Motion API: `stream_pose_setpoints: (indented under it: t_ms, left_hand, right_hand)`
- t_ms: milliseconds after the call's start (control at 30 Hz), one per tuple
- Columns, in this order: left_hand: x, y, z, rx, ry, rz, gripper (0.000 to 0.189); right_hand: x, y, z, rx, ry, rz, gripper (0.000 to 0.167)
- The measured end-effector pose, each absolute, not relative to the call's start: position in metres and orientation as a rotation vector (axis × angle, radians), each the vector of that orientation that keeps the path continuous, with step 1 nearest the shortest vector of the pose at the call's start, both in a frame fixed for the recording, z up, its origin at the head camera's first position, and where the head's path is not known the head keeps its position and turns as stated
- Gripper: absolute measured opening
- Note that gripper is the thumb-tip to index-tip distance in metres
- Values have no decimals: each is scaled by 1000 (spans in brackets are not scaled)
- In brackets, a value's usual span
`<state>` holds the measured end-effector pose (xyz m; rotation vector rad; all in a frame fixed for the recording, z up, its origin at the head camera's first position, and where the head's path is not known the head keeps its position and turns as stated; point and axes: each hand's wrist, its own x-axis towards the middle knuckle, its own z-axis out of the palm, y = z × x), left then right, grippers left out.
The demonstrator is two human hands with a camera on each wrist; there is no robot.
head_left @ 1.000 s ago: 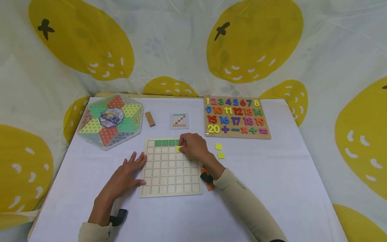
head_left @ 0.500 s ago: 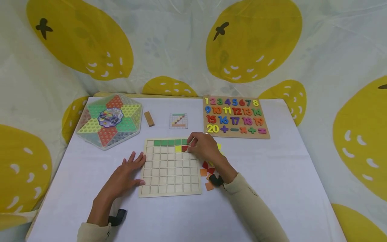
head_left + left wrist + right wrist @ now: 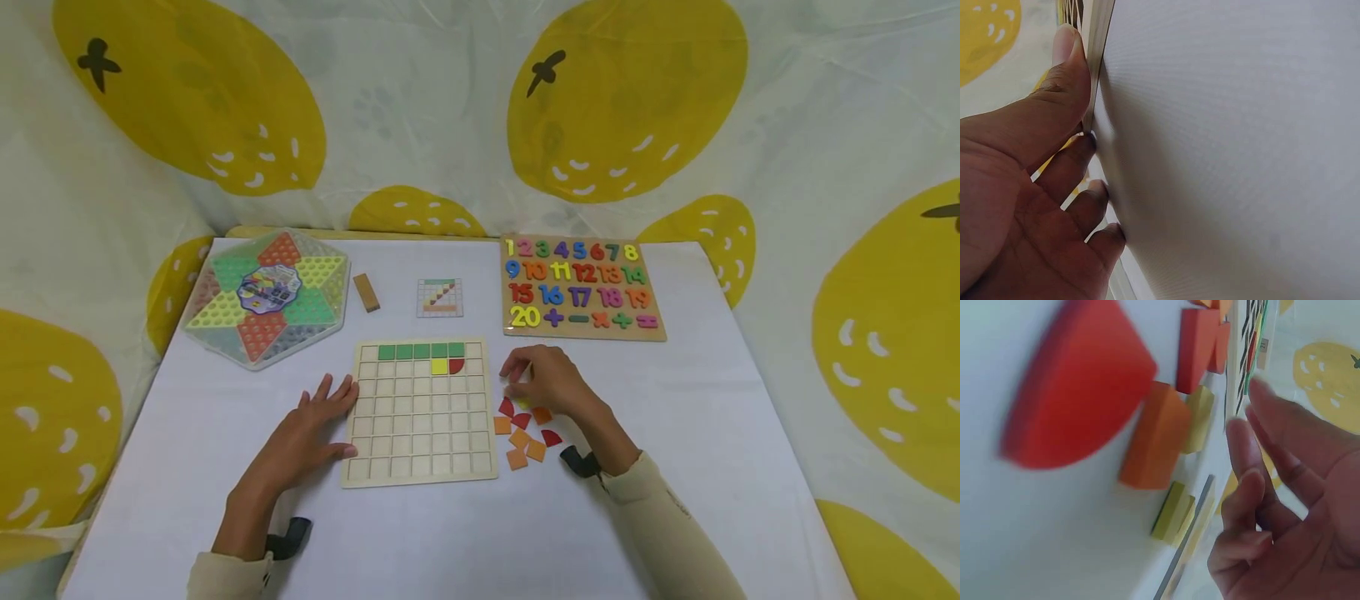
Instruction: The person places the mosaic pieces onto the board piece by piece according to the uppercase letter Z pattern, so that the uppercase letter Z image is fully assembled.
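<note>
A wooden grid board (image 3: pixel 412 412) lies before me with a row of green square tiles (image 3: pixel 422 352) near its top. Below that row a yellow square tile (image 3: pixel 439 367) sits beside a red quarter-circle tile (image 3: pixel 456 366), each in a cell. My left hand (image 3: pixel 311 425) rests at the board's left edge, fingers spread, thumb and fingertips against the rim (image 3: pixel 1092 69). To the right of the board, my right hand (image 3: pixel 551 379) hovers over loose tiles, fingers bent loosely with a gap between thumb and fingers. Under it lie red quarter-circles (image 3: pixel 1091 387), orange squares (image 3: pixel 1157 437) and yellow tiles (image 3: pixel 1199 419).
Behind the board lie a small pattern card (image 3: pixel 440 298) and a narrow wooden block (image 3: pixel 367 292). A hexagonal Chinese checkers set (image 3: pixel 266 300) stands back left, a number puzzle board (image 3: pixel 583 287) back right. Fruit-print cloth (image 3: pixel 630 100) hangs behind the table.
My right hand has moved from the board's upper right to the loose tiles, leaving the yellow tile and then the red quarter-circle in their cells. The left hand stays at the edge.
</note>
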<state>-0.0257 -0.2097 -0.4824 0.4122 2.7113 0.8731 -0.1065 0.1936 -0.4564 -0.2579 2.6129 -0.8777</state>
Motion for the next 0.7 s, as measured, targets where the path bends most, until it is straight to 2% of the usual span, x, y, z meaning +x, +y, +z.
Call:
stream_pose_setpoints:
  t_ms: [267, 700]
  left_hand:
    - [-26, -210, -483, 407, 2717, 870, 102]
    - [-27, -208, -482, 384, 2714, 860, 103]
  right_hand:
    - [-94, 198, -460, -433, 2532, -829, 20]
    - [-94, 198, -465, -382, 2589, -798, 20]
